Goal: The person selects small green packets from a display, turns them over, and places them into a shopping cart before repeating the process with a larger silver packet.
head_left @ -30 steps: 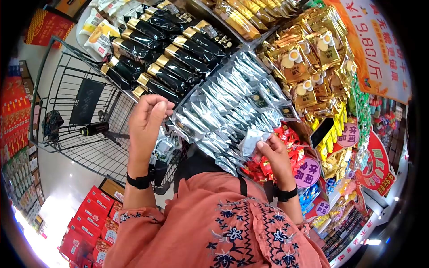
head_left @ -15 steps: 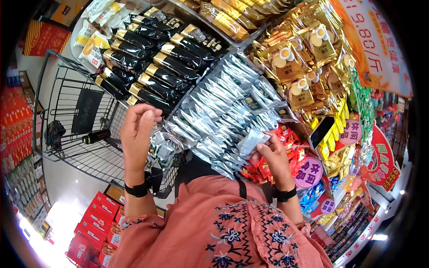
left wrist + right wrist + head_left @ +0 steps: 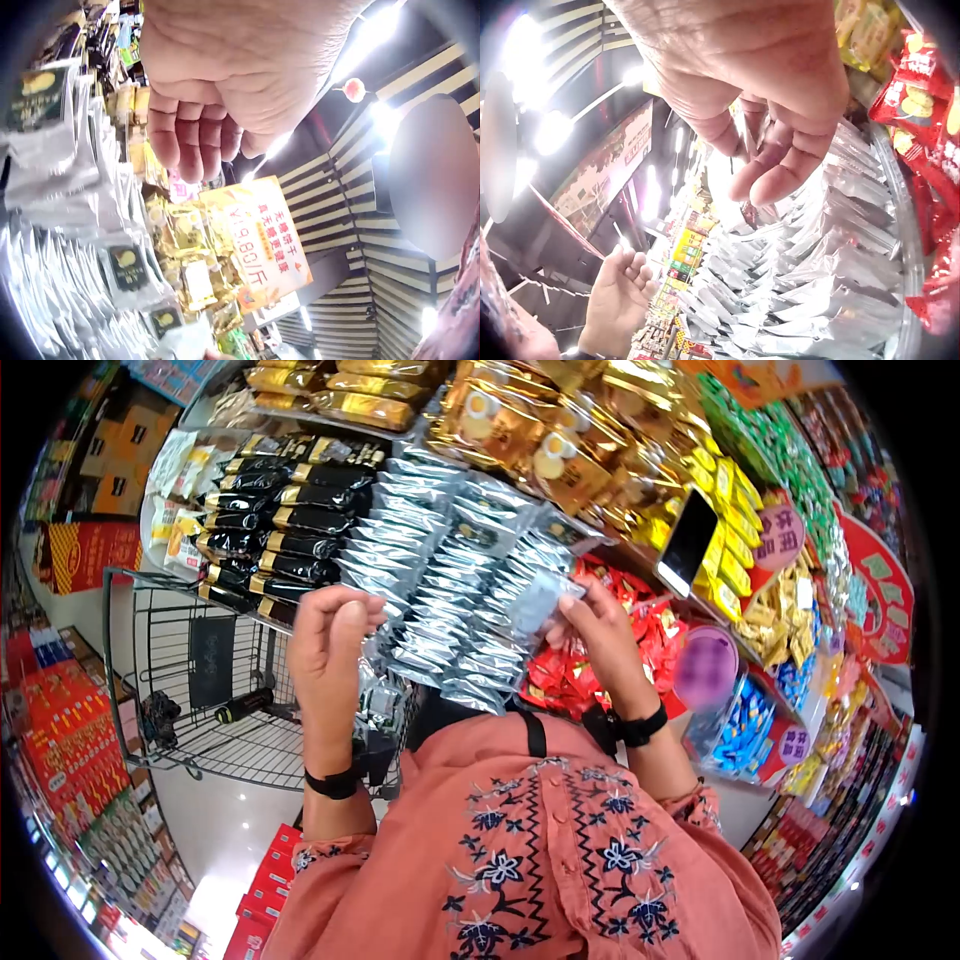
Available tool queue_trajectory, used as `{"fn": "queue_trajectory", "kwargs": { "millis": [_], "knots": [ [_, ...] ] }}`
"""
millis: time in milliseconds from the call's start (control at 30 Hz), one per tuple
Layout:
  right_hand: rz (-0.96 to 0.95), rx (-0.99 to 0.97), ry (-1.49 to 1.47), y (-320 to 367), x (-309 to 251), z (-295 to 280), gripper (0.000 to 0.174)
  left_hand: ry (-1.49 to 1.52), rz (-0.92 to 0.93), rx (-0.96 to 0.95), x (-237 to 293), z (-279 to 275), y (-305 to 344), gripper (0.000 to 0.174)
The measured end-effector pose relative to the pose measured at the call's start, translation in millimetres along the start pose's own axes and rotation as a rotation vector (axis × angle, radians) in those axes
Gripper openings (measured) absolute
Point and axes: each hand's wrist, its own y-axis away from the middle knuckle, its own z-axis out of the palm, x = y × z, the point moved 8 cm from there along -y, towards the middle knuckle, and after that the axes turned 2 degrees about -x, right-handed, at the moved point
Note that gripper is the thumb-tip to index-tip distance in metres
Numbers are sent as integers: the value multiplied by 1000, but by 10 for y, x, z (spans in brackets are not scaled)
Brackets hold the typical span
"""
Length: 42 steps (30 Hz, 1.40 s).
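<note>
My right hand [image 3: 600, 640] pinches a small silver snack packet [image 3: 540, 600] between thumb and fingers, low over the rows of silver packets [image 3: 425, 595]. In the right wrist view, the thumb and bent fingers of that hand [image 3: 757, 97] close on the packet, largely hiding it. My left hand [image 3: 330, 635] is raised at the near left edge of the silver rows, with its fingers loosely bent and nothing in them. Its palm side fills the top of the left wrist view, the hand [image 3: 232, 82] hanging above silver packets with dark labels [image 3: 127, 266].
A wire shopping cart [image 3: 200, 750] stands on the left with silver packets in it. Black-and-gold packets [image 3: 300, 570] lie behind the left hand. Red packets [image 3: 640, 665] border the right hand, with a phone [image 3: 690, 540] beyond. Gold packets [image 3: 580, 440] fill the back.
The head view has turned, so the display now sits further left and its rows run more upright. Both hands keep nearly the same pose, the right still pinching the packet.
</note>
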Motion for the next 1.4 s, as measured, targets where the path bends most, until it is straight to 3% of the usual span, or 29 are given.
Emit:
{"fn": "queue_trajectory", "kwargs": {
  "millis": [100,200,367,567,667,933,1400],
  "knots": [
    [-79,-13,-73,-4,-40,-24,26,-126,4,-137,47,473,29,16],
    [-101,-53,-170,1,-37,-20,24,-271,-38,-294,-167,806,57,30],
    [-99,-88,-279,39,13,64,23,-123,-112,-424,-365,1285,107,37],
    [-71,-162,-113,126,13,22,30,-263,-166,-574,-476,1499,49,34],
    [-96,-99,-100,105,38,-121,30,-212,90,-485,-340,1629,-55,38],
    [-97,23,-97,147,81,-443,31,-465,283,-478,-583,1838,-287,45],
    [-175,117,-145,5,67,-545,32,-543,120,-467,-767,1905,-458,57]
  ]
}}
